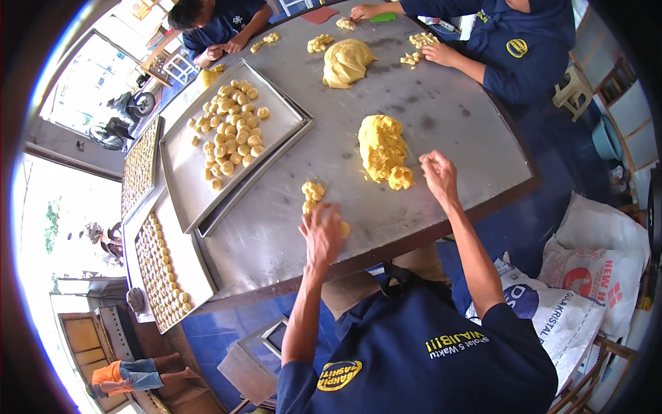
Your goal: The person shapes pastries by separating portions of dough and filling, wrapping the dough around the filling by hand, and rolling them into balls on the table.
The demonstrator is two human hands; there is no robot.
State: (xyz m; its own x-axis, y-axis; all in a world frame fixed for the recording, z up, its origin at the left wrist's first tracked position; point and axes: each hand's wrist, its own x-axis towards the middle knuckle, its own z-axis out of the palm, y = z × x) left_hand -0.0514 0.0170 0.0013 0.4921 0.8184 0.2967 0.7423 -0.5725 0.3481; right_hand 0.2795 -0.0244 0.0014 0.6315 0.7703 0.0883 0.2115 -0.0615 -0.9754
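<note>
My left hand [322, 239] is palm down near the table's front edge, its fingers stretched out and apart. A small pale dough piece [345, 230] shows at its right side, partly hidden by the hand. Just beyond the fingertips lie several small dough lumps [312, 191]. My right hand [439, 177] is just right of a large mound of crumbly yellow filling [382, 146], with its fingers curled together; what they hold, if anything, is hidden. A smaller lump of filling [400, 178] sits against the mound's near side.
The metal table [276, 245] bears a tray [181, 169] of round dough balls on the left. Beyond are trays of small rounds [162, 272] and a big dough mass [347, 63]. Two co-workers [224, 27] handle dough at the far side. White sacks [545, 303] stand at right.
</note>
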